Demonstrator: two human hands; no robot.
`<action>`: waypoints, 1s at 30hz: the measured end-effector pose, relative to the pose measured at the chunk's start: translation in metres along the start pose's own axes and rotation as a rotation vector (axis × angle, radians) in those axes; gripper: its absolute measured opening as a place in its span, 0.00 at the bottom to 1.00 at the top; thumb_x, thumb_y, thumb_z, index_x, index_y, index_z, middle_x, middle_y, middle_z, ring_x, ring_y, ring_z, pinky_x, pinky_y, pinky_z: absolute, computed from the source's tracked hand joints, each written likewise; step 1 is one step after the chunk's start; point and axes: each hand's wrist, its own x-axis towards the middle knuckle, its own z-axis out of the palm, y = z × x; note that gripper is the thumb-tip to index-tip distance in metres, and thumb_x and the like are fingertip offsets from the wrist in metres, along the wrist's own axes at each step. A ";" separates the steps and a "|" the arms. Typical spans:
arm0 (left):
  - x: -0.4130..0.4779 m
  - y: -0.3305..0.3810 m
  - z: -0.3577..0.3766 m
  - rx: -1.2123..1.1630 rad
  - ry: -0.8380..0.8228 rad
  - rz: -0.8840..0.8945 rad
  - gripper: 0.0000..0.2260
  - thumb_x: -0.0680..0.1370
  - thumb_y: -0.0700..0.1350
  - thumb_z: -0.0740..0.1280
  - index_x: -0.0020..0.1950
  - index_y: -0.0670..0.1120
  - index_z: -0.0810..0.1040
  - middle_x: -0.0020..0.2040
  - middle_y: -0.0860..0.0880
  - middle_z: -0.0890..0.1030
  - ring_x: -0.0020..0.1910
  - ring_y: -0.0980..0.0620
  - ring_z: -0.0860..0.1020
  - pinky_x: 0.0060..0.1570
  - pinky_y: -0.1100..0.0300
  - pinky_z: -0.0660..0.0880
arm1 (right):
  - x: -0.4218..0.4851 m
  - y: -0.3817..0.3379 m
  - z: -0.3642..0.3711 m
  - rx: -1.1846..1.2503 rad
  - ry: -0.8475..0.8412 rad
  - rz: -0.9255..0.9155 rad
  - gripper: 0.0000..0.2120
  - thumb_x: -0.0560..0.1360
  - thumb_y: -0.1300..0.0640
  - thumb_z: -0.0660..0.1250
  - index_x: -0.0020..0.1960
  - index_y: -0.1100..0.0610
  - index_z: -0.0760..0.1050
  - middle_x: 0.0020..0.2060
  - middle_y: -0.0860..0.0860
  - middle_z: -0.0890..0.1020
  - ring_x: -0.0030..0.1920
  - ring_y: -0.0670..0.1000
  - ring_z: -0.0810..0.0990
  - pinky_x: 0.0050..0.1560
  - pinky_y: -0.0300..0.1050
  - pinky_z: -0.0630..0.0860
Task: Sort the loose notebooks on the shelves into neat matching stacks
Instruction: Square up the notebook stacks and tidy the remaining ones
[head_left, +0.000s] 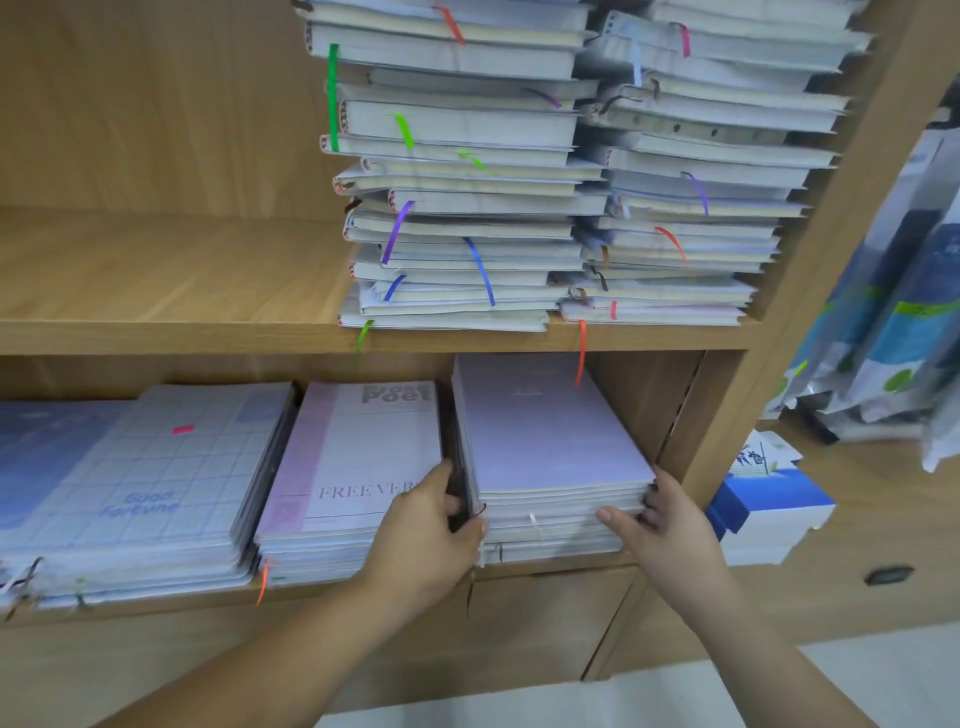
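From the head camera, the person faces a wooden bookcase. On the lower shelf (156, 608), at its right end, sits the lavender stack (550, 431) of notebooks, its near edge reaching the lip of the shelf. The left hand (431, 519) holds the stack's near left corner: the thumb lies on the near face and the fingers curl into the gap beside the pink stack (353, 457), so the grip is wrapped round that corner. The right hand (660, 525) has the near right corner the same way, with the thumb flat on the page edges and the fingers hooked round the side.

Left of the pink stack, just beside it, lies the blue grid stack (156, 483) with a small pink tag on top. On the upper shelf (156, 332) stand two tall uneven piles, the left pile (457, 182) and the right pile (696, 171), touching each other, with coloured ribbons hanging out. An orange ribbon (581, 353) dangles over the lavender stack. Right of the bookcase a blue and white box (769, 509) sits on a lower ledge.
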 end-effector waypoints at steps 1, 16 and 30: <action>-0.004 -0.003 0.002 0.012 -0.019 -0.004 0.15 0.78 0.49 0.72 0.62 0.50 0.77 0.43 0.59 0.83 0.46 0.57 0.81 0.52 0.57 0.80 | 0.000 0.001 0.002 -0.049 0.020 0.004 0.24 0.73 0.53 0.77 0.65 0.51 0.72 0.56 0.42 0.81 0.53 0.41 0.81 0.49 0.34 0.78; -0.061 -0.025 -0.010 -0.083 -0.107 -0.083 0.11 0.78 0.42 0.69 0.53 0.60 0.79 0.42 0.60 0.83 0.42 0.64 0.81 0.54 0.60 0.79 | -0.011 -0.041 0.012 -0.502 0.238 -0.202 0.39 0.72 0.49 0.77 0.77 0.58 0.66 0.71 0.56 0.72 0.71 0.59 0.70 0.65 0.57 0.72; 0.005 0.022 -0.011 -0.157 -0.034 -0.121 0.14 0.82 0.50 0.65 0.42 0.41 0.74 0.36 0.40 0.77 0.30 0.47 0.73 0.30 0.57 0.72 | 0.002 -0.043 0.016 -0.243 0.194 -0.009 0.32 0.77 0.38 0.67 0.74 0.55 0.69 0.64 0.55 0.78 0.59 0.60 0.79 0.55 0.56 0.81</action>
